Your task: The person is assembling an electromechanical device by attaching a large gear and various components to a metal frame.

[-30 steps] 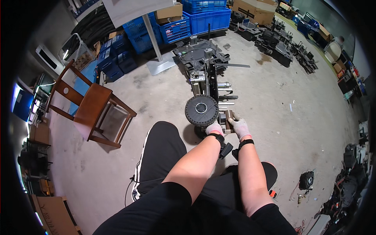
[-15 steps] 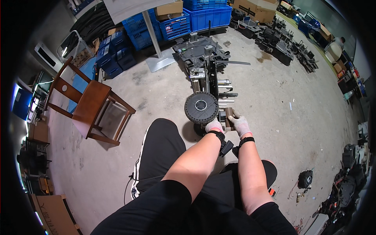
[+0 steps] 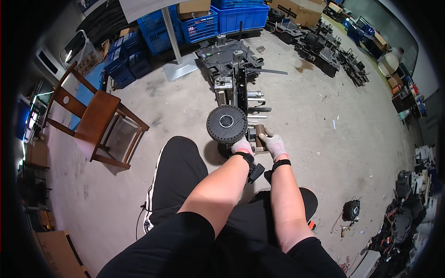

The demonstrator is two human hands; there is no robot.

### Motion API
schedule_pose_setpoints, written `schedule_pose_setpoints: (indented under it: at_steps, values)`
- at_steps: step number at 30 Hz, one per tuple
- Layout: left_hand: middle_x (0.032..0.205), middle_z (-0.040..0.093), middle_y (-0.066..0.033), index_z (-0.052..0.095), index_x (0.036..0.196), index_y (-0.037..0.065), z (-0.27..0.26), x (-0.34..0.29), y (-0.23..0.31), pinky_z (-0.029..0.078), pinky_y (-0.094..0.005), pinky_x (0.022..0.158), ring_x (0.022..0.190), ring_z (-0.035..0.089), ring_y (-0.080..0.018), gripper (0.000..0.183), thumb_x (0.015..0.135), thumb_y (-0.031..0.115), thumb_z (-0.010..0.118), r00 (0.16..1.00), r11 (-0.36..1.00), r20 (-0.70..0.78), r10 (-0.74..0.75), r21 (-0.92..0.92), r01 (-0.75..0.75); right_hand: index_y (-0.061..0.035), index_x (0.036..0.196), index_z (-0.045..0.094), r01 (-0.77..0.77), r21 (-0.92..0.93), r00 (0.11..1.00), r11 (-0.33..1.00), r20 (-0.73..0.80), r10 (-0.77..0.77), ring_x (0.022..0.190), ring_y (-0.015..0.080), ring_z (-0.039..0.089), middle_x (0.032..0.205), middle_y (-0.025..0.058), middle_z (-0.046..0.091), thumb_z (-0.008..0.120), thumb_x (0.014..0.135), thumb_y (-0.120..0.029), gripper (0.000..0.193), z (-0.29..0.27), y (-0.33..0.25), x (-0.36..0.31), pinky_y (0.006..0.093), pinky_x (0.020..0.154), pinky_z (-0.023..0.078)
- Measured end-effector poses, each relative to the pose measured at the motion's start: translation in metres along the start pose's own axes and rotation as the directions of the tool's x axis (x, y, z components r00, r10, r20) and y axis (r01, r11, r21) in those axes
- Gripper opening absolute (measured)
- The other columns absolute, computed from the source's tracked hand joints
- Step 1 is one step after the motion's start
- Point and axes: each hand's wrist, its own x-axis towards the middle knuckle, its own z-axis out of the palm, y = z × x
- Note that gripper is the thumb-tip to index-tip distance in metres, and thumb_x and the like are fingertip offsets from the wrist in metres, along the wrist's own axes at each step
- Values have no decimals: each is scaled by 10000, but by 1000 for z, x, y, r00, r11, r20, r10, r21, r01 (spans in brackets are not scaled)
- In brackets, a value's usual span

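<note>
A machine frame (image 3: 240, 90) with a dark upright plate and several metal rods sticking out to the right lies on the floor ahead of my knees. At its near end sits a black wheel (image 3: 227, 121) with a ribbed rim and a pale ring at the hub. Just below the wheel, my left hand (image 3: 243, 147) in a pale glove reaches into the frame; its fingers are hidden. My right hand (image 3: 275, 143), also gloved, is closed against a brown cylinder (image 3: 260, 131) at the right of the wheel, its thumb side on top.
A wooden chair (image 3: 99, 116) stands at the left. Behind the frame are a metal pole stand (image 3: 181, 68) and blue crates (image 3: 238, 21). More machine frames (image 3: 320, 48) lie at the far right. A small black motor-like part (image 3: 351, 210) and a pile of scrap parts (image 3: 403, 217) are at the near right.
The whole view has shifted, so everything appears slightly further left and higher. Both hands keep their places at the frame, with the right still on the brown cylinder.
</note>
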Motion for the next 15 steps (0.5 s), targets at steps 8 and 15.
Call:
schedule_pose_setpoints:
  at_steps: [8,15]
  values:
    - [1290,594,-140,615,1236,103,33,24,-1,479,-384,977,1188,577,-283,423,831,221,629,954,995,-291,-71,-94,45,8,1329,531,-19,144,1000,989,8,18,1133,274,610,1280,202,598,729,815,-232,601,7,19,12,320,960,461]
    - [1449,462,-81,416,1426,148,64,59,-7,404,-372,1062,1325,447,-235,459,981,258,411,854,884,-486,-187,-462,-69,0,1361,501,23,125,1000,992,-9,-22,1104,247,611,1260,198,606,714,838,-188,595,7,17,6,318,935,476]
